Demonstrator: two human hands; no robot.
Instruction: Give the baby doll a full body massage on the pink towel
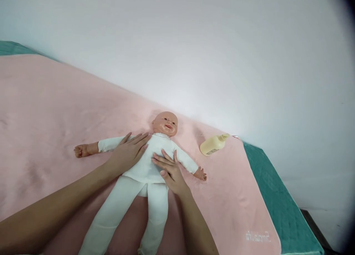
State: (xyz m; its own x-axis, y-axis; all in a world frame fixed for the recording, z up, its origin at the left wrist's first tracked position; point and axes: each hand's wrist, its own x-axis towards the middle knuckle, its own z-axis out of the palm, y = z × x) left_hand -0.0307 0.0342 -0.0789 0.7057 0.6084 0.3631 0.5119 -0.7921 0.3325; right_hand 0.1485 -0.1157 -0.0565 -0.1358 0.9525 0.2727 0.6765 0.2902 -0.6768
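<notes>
A baby doll (146,166) with a cloth body lies on its back, its arms spread wide and its head away from me. My left hand (129,151) rests flat on the left side of its chest and shoulder, fingers stretched toward the neck. On the right side of the doll's torso lies my right hand (169,170), palm down with the fingers apart. Neither hand grips anything. A pale yellow bottle (213,145) with a pump or nozzle top lies tilted to the right of the doll, apart from both hands.
A pink blanket (55,99) is spread beneath the doll and bottle. Under it a green quilted cover (280,196) shows along the right edge and at the far left. A white wall (177,44) rises directly behind the doll's head. A dark edge (316,225) shows at the lower right.
</notes>
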